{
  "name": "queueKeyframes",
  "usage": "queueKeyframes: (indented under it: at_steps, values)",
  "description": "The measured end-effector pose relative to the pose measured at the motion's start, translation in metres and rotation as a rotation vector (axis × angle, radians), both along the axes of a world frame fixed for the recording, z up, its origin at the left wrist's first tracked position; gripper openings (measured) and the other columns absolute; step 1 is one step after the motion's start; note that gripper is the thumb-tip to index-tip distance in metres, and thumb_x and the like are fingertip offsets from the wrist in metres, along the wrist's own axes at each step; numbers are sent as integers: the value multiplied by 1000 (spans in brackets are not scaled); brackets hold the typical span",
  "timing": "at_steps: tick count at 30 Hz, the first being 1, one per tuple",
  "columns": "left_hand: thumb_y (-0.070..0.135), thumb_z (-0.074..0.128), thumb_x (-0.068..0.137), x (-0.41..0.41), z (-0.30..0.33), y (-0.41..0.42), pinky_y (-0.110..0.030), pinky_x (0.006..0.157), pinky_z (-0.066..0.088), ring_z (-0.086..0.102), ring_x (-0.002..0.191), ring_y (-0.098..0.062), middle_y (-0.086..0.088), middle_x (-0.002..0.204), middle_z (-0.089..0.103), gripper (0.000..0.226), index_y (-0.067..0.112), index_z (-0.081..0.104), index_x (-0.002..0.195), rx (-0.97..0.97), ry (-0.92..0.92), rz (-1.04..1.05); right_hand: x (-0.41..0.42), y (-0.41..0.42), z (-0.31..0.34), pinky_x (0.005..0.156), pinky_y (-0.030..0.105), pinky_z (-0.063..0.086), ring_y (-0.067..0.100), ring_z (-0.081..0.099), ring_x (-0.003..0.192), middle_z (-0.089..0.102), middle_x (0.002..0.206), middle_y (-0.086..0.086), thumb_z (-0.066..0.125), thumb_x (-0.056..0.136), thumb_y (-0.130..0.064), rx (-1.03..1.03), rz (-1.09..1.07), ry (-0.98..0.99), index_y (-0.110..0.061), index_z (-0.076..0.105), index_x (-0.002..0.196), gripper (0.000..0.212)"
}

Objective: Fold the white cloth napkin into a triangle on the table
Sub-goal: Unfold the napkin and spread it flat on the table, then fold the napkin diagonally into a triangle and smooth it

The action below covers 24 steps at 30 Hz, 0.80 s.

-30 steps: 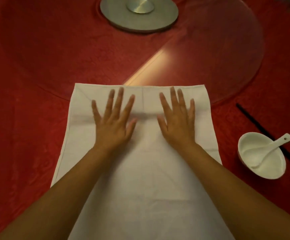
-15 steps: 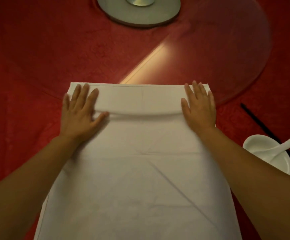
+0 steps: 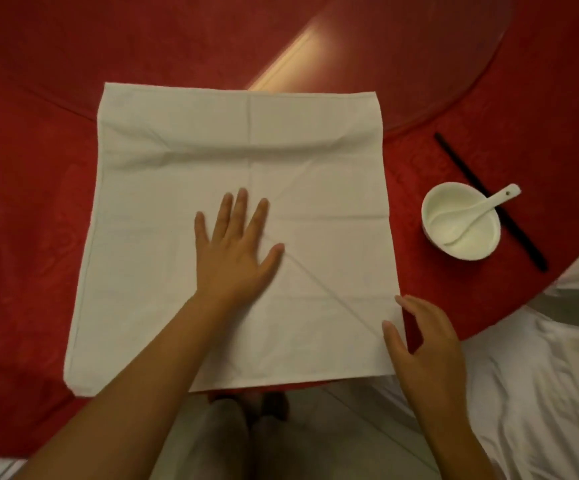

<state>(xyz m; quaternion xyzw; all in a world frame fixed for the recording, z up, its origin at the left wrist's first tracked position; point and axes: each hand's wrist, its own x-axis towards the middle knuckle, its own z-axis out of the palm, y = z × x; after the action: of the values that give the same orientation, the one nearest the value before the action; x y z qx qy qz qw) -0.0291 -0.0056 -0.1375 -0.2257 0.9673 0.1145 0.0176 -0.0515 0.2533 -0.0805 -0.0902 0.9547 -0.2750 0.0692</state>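
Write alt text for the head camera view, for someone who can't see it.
A white cloth napkin lies unfolded on a red table, left hand flat on its middle, right hand at its near right corner. A white bowl holding a spoon sits right.

The napkin (image 3: 239, 161) was plain white, marked only by faint crease lines, one running diagonally. Under it the tablecloth (image 3: 28, 209) was deep red with a faint tone-on-tone woven pattern. The bowl (image 3: 460, 221) and the spoon (image 3: 478, 211) in it were glossy white. The chopsticks (image 3: 489, 199) beside the bowl were black. A second cloth (image 3: 540, 393) at the right edge was white and satiny. The trousers (image 3: 212, 441) below the table's edge were pale grey.
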Motion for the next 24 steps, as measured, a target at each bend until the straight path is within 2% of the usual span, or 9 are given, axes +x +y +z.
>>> queueKeyframes:
  at_steps: [4, 6, 8, 10, 13, 15, 20, 24]
  values:
    - [62, 9, 87, 16, 0, 16, -51, 114, -7, -11, 144, -18, 0, 159, -6, 67, 34, -3, 147, 8, -14, 11, 24, 21, -4, 79, 29, 40, 19, 48, 101, 52, 119, 12, 75, 74, -17, 95, -85, -19, -14, 55, 122, 52]
    - [62, 7, 88, 30, 0, 35, -50, 115, -9, -16, 143, -18, 1, 158, -11, 67, 34, -8, 146, 10, -9, 9, 29, 24, -5, 80, 27, 38, 15, 41, 98, 48, 119, 14, 76, 73, -16, 97, -115, -8, -12, 51, 124, 57]
    - [63, 6, 88, 43, 1, 52, -47, 114, -12, -18, 143, -18, 1, 158, -13, 67, 34, -11, 146, 10, -8, -6, 31, 28, -6, 84, 27, 38, 19, 45, 101, 47, 119, 15, 74, 74, -14, 61, -131, -18, -11, 49, 126, 57]
    - [64, 7, 87, 52, 1, 64, -46, 113, -13, -18, 143, -19, 1, 158, -13, 68, 34, -11, 146, 10, -25, -28, 33, 31, -6, 84, 26, 40, 20, 47, 101, 48, 117, 12, 72, 77, -15, 21, -139, -53, -12, 48, 126, 54]
    - [65, 6, 86, 63, 3, 73, -47, 113, -14, -19, 143, -20, 0, 158, -14, 69, 35, -12, 146, 0, -45, -79, 36, 33, -6, 64, 16, 40, 12, 51, 80, 55, 103, 7, 69, 80, -18, -74, -169, -147, -13, 51, 119, 44]
    - [65, 4, 86, 69, 4, 79, -48, 113, -13, -18, 143, -20, 0, 158, -13, 69, 36, -10, 146, -4, -46, -117, 37, 32, -7, 57, 15, 37, 7, 52, 69, 58, 94, 6, 68, 81, -18, -154, -214, -199, -13, 52, 116, 39]
    - [64, 7, 87, 80, 8, 90, -50, 114, -13, -20, 142, -21, -1, 157, -17, 68, 34, -11, 146, 3, -54, -182, 39, 37, -7, 57, 20, 38, 7, 54, 69, 59, 85, -1, 67, 81, -19, -270, -310, -288, -15, 50, 111, 35]
    - [64, 2, 86, 83, 10, 92, -51, 115, -11, -21, 142, -20, 1, 156, -18, 68, 35, -12, 146, 14, -63, -176, 39, 37, 2, 59, 19, 43, 13, 59, 75, 61, 84, -1, 63, 84, -14, -363, -240, -255, -22, 55, 106, 24]
